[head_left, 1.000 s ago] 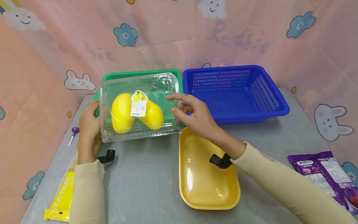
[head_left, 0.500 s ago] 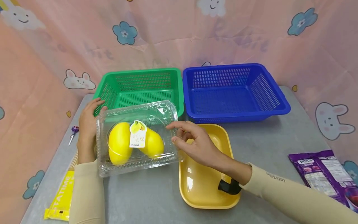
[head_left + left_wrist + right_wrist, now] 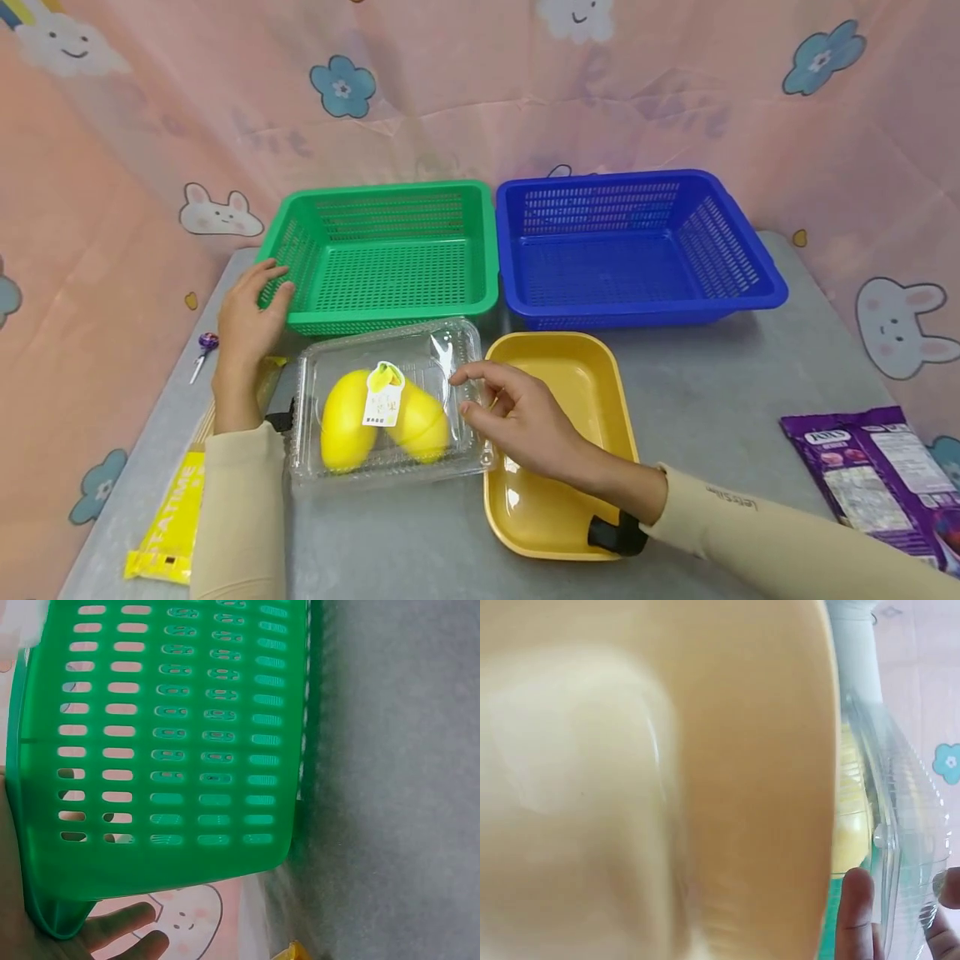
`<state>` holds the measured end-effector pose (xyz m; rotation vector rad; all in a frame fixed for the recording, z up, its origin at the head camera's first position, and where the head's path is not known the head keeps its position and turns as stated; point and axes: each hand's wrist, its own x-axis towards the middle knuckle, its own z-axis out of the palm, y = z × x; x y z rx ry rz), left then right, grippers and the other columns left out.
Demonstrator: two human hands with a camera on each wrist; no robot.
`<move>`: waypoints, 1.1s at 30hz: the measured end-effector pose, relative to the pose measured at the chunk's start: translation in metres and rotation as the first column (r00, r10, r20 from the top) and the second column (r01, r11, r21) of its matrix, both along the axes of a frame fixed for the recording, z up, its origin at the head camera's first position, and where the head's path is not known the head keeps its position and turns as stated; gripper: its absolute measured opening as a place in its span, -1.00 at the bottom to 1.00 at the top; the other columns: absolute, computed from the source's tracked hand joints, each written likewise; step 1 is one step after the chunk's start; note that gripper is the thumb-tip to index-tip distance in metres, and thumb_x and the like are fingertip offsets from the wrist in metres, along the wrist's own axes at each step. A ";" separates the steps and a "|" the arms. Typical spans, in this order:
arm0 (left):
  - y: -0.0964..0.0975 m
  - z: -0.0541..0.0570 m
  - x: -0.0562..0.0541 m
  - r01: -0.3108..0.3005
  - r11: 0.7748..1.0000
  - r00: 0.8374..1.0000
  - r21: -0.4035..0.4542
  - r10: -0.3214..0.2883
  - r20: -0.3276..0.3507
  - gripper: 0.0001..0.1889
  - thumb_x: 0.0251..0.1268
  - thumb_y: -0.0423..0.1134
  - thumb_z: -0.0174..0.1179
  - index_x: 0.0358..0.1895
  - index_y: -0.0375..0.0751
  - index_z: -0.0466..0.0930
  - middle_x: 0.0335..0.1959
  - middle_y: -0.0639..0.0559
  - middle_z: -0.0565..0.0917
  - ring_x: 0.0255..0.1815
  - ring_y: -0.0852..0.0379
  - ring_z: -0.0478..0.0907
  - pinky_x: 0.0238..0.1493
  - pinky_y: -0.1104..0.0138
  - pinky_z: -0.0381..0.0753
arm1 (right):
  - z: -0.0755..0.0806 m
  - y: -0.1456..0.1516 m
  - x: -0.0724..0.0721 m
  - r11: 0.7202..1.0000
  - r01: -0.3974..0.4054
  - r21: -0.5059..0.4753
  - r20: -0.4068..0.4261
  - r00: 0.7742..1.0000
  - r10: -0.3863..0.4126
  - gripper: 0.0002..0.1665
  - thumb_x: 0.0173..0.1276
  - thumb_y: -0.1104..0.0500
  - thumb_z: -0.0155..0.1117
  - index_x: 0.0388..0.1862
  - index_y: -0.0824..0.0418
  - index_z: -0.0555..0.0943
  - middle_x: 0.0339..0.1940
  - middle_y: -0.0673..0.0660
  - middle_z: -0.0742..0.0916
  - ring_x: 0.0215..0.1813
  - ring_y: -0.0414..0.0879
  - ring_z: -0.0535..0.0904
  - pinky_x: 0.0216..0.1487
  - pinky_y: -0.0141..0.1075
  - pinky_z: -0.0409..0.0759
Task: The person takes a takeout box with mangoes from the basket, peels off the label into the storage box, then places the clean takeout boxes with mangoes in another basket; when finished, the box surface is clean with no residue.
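Observation:
A clear plastic clamshell box (image 3: 427, 350) with two yellow mangoes (image 3: 348, 421) and a printed label (image 3: 382, 408) lies in front of the green basket (image 3: 390, 279). My right hand (image 3: 525, 417) grips the box's right edge. In the right wrist view, fingers (image 3: 855, 915) show on either side of the box wall (image 3: 922, 810). My left hand (image 3: 251, 321) is at the green basket's left front corner, fingers loosely extended by the rim and holding nothing. Part of that hand is hidden behind the basket corner (image 3: 60, 915) in the left wrist view.
A blue basket (image 3: 600, 267) stands beside the green one. Beneath my right forearm sits a yellow tray (image 3: 555, 508). At the left are a lollipop (image 3: 207, 342) and a yellow package (image 3: 168, 525); a purple pouch (image 3: 862, 475) lies at the right.
My right hand has brought the box of mangoes down and toward me, from over the green basket to in front of it. My left hand stays near the basket corner, now apart from the box.

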<state>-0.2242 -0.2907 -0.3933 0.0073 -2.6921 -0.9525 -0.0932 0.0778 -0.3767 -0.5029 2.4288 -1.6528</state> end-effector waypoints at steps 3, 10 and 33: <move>-0.001 0.000 0.000 0.003 1.000 1.000 -0.005 -0.003 0.011 -0.50 0.56 -0.02 -0.03 0.38 -0.23 0.50 0.57 -0.13 0.34 0.58 -0.34 0.20 0.55 -0.28 0.08 | -0.003 -0.003 -0.002 1.000 0.009 0.013 0.034 0.999 -0.009 -0.68 0.39 0.22 0.31 0.10 0.02 0.67 -0.46 0.07 0.57 -0.54 -0.14 0.52 -0.51 -0.40 0.50; 0.002 0.003 0.002 0.012 1.000 1.000 -0.004 -0.012 0.027 -0.50 0.57 -0.02 -0.03 0.39 -0.22 0.50 0.58 -0.13 0.32 0.59 -0.35 0.17 0.55 -0.30 0.06 | -0.001 -0.004 -0.006 0.998 -0.021 0.067 0.070 0.997 0.017 -0.67 0.41 0.13 0.34 0.15 0.01 0.65 -0.49 0.05 0.61 -0.55 -0.14 0.49 -0.55 -0.42 0.47; -0.014 -0.001 0.005 0.127 0.987 0.990 0.103 -0.132 0.042 -0.49 0.58 0.02 0.04 0.40 -0.19 0.50 0.62 -0.08 0.25 0.67 -0.25 0.04 0.54 -0.36 0.02 | 0.009 -0.003 -0.015 0.827 0.023 0.561 -0.408 0.877 0.253 -0.56 0.42 -0.19 0.32 0.13 -0.01 0.72 -0.62 -0.19 0.66 -0.57 -0.37 0.45 -0.43 -0.41 0.43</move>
